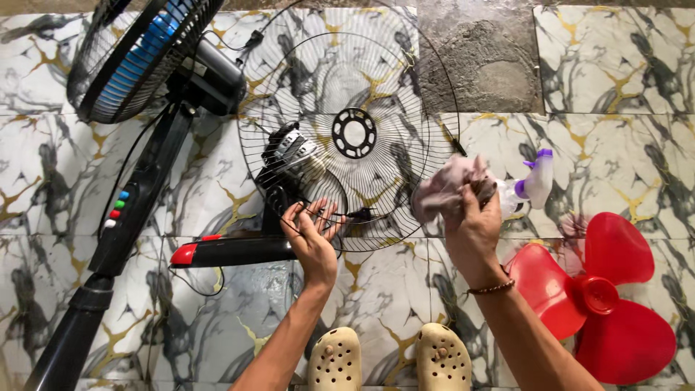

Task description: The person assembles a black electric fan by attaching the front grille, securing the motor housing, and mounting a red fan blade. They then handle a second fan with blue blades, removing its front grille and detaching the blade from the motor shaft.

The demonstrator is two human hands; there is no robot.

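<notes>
Open tiled floor (622, 145) upper right; standing fan (145, 65) blocks left, red blade (601, 297) right, wire guard (355, 137) centre.

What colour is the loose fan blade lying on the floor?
Red; the fan blade shows clearly in the head view, at lower right.

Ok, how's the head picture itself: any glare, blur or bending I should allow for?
Head view: even daylight, soft shadows, no harsh glare on the marble floor; the wide lens bows the tile joints; the wire fan guard held by the left hand is sharp; the cloth in the right hand looks slightly smeared.
</notes>
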